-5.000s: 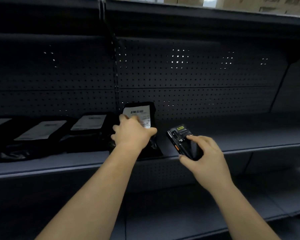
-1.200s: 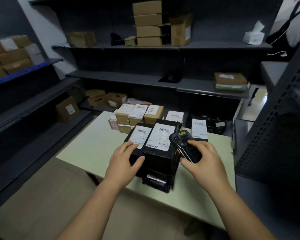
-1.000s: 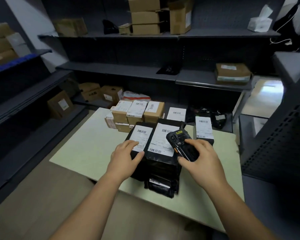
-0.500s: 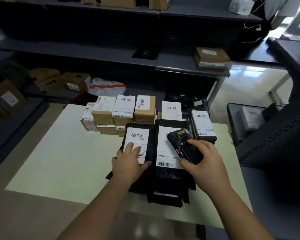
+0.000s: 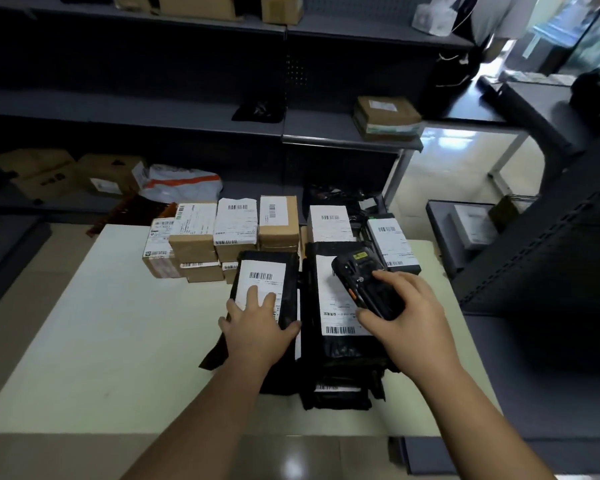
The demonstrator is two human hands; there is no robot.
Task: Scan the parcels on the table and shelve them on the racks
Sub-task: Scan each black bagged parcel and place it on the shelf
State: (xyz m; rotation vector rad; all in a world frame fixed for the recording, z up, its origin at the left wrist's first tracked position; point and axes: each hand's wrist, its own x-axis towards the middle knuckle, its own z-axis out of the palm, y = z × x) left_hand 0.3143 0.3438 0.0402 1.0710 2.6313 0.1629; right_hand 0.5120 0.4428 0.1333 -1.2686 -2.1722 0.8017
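Black bagged parcels with white barcode labels lie stacked on the pale table (image 5: pixel 101 323). My left hand (image 5: pixel 257 323) grips the near end of the left black parcel (image 5: pixel 267 271), fingers on its label, thumb at its right edge. My right hand (image 5: pixel 406 313) holds a black handheld scanner (image 5: pixel 364 282) just above the right black parcel (image 5: pixel 336 306), over its label. Several brown cardboard parcels (image 5: pixel 236 230) with labels stand in rows behind the black ones.
Dark metal racks (image 5: pixel 187 112) run behind the table, holding a brown box (image 5: pixel 385 116), cartons and a white-and-orange bag (image 5: pixel 181 181). Another dark rack (image 5: pixel 551 271) stands close on the right. Shiny floor shows beyond the table's far right corner.
I have turned from the rack shelf to the table. Over the last second the view tilted down, my left hand settled on the left black parcel, and the scanner stayed over the right one.
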